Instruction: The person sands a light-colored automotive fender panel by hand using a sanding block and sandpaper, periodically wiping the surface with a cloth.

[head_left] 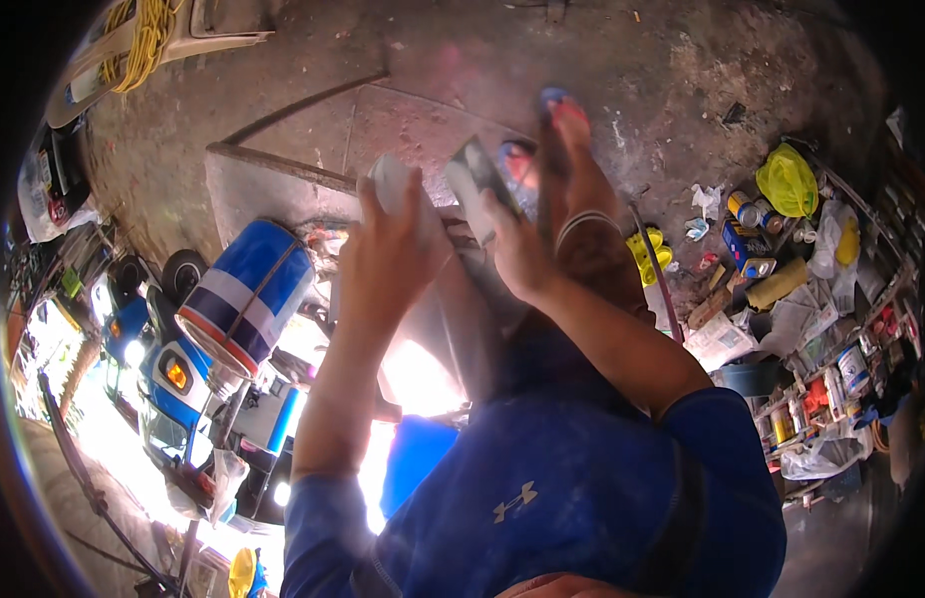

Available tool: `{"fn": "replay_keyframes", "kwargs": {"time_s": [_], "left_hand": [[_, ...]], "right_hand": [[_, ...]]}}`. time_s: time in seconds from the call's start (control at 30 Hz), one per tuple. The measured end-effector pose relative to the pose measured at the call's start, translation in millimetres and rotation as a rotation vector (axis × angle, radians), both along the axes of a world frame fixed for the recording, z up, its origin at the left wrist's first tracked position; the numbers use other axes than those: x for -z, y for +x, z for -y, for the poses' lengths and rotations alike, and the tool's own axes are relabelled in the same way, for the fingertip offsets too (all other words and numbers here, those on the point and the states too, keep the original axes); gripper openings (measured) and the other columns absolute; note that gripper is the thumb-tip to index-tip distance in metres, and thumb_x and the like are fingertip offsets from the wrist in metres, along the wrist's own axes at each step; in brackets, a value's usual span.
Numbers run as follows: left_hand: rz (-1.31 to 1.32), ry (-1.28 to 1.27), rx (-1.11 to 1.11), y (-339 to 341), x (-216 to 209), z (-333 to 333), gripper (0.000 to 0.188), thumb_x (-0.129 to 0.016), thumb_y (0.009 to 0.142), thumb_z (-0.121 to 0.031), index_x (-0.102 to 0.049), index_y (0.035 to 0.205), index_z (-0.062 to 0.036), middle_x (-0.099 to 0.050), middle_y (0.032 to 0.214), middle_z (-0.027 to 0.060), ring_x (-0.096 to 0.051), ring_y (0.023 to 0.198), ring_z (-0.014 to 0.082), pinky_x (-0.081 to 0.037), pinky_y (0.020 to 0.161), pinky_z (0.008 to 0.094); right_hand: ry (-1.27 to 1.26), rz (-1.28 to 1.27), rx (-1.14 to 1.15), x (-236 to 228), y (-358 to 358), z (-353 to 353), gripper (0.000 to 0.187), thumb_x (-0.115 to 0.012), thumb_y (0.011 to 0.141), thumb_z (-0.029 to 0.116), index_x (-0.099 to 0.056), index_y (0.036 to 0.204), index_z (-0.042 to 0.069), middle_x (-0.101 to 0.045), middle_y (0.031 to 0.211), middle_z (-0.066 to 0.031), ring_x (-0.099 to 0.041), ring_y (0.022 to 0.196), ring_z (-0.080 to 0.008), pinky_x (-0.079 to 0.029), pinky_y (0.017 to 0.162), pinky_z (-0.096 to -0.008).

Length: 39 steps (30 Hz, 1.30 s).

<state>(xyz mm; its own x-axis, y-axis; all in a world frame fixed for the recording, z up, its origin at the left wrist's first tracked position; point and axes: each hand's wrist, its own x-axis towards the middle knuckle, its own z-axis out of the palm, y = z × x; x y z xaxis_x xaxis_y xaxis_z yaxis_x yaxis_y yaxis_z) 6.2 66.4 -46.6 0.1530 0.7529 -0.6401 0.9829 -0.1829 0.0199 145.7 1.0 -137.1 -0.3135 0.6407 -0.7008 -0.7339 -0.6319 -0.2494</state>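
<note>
My left hand is closed round a pale, whitish flat piece that sticks up past its fingers. To its right, my right hand grips a grey-green flat sheet or pad, tilted with its top toward the left. Both pieces are somewhat blurred, and their exact kind does not show. The two hands are raised in front of me, apart from each other. A blue and white striped cylinder stands left of my left hand.
A grey panel with a dark edge lies on the floor ahead. Left are a blue-and-white vehicle part with an orange lamp and yellow cord. Cans, papers and a yellow-green bag crowd the right. My sandalled feet are ahead.
</note>
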Motion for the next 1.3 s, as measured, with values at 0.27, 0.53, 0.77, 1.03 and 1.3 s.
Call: {"fn": "replay_keyframes", "kwargs": {"time_s": [0.27, 0.53, 0.77, 1.03, 1.3], "left_hand": [[0.173, 0.114, -0.252, -27, -13, 47, 0.1, -0.082, 0.086, -0.039, -0.029, 0.162, -0.0048, -0.036, 0.157, 0.0332, -0.048, 0.139, 0.0532, -0.053, 0.104, 0.0547], [0.159, 0.174, -0.437, -19, -25, 122, 0.136, -0.093, 0.066, -0.057, -0.018, 0.166, -0.0039, -0.032, 0.161, 0.0297, -0.042, 0.144, 0.0501, -0.047, 0.111, 0.0569], [0.163, 0.275, -0.492, -29, -14, 134, 0.136, -0.092, 0.063, -0.052, -0.018, 0.166, -0.0017, -0.032, 0.162, 0.0284, -0.043, 0.143, 0.0494, -0.044, 0.113, 0.0556], [0.159, 0.261, -0.489, -26, -6, 130, 0.138, -0.091, 0.062, -0.055, -0.018, 0.164, 0.0029, -0.036, 0.16, 0.0303, -0.043, 0.142, 0.0502, -0.039, 0.116, 0.0573], [0.218, 0.216, -0.464, -18, -14, 121, 0.138, -0.093, 0.061, -0.053, -0.02, 0.163, 0.004, -0.037, 0.159, 0.0319, -0.047, 0.14, 0.0504, -0.04, 0.116, 0.0576]], "right_hand": [[0.632, 0.842, -0.414, -23, 11, 0, 0.061, -0.045, 0.112, 0.035, -0.034, 0.162, 0.0, -0.04, 0.163, -0.0238, -0.04, 0.151, -0.0389, -0.032, 0.124, -0.0447], [0.993, 1.287, -0.851, 3, -32, -18, 0.068, -0.048, 0.107, 0.037, -0.031, 0.163, 0.001, -0.036, 0.167, -0.0198, -0.03, 0.155, -0.0441, -0.028, 0.121, -0.0627], [1.06, 1.087, -0.942, -42, -27, 46, 0.072, -0.045, 0.108, 0.034, -0.019, 0.167, 0.002, -0.018, 0.173, -0.0269, -0.024, 0.156, -0.0503, -0.017, 0.125, -0.0647], [1.152, 1.113, -0.727, -33, -20, 21, 0.069, -0.046, 0.106, 0.029, -0.025, 0.164, 0.0, -0.017, 0.172, -0.029, -0.024, 0.156, -0.0497, -0.022, 0.123, -0.0651], [1.215, 1.304, -1.032, 36, -28, -26, 0.075, -0.052, 0.104, 0.022, -0.017, 0.165, -0.003, -0.006, 0.169, -0.0388, -0.014, 0.158, -0.0541, -0.028, 0.12, -0.0683]]}}
